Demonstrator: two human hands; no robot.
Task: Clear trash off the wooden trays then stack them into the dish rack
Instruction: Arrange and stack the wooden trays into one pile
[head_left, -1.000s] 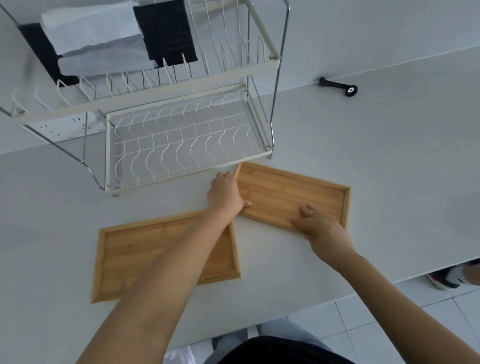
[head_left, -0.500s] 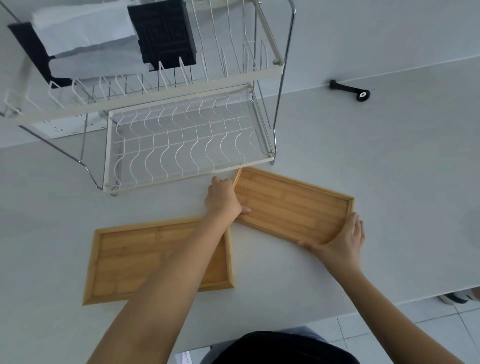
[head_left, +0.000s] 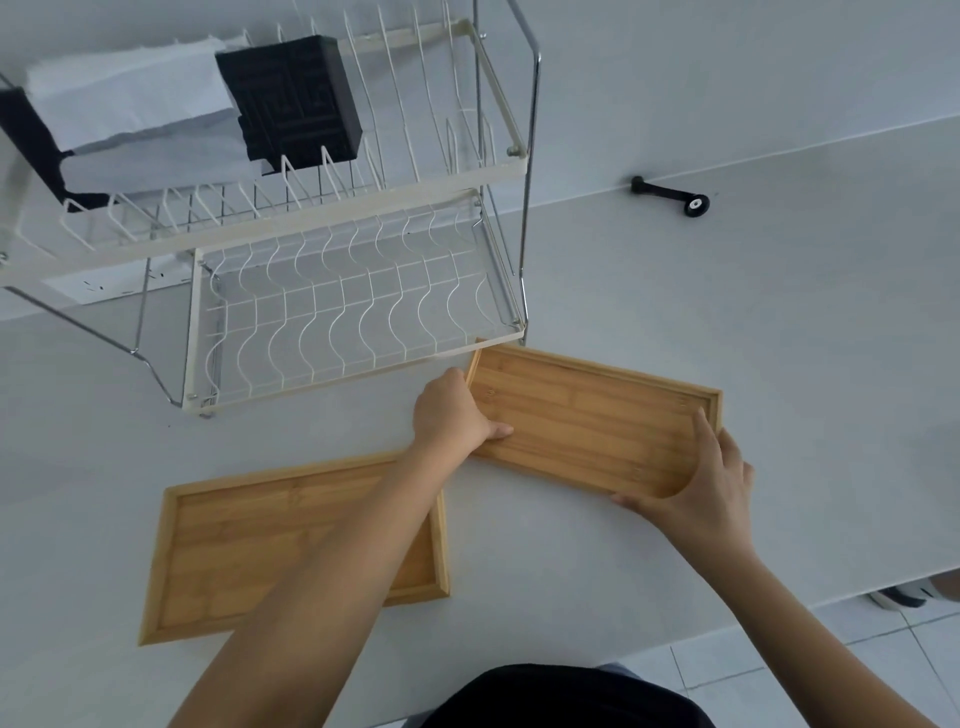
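Note:
Two bare wooden trays lie on the white counter. The right tray (head_left: 592, 415) sits just in front of the two-tier wire dish rack (head_left: 343, 312). My left hand (head_left: 452, 410) grips its left short edge, thumb inside the tray. My right hand (head_left: 706, 483) grips its right front corner, fingers along the right rim. The left tray (head_left: 234, 540) lies nearer me, partly under my left forearm. No trash shows on either tray.
The rack's upper tier holds a black block (head_left: 291, 98) and white folded paper (head_left: 135, 119); its lower tier holds nothing. A small black tool (head_left: 670, 195) lies by the wall at the right. The counter's front edge (head_left: 779, 618) runs near me, with tiled floor below.
My right hand slid from the tray's front edge to its right front corner and closed on it. My left hand kept its hold on the left edge.

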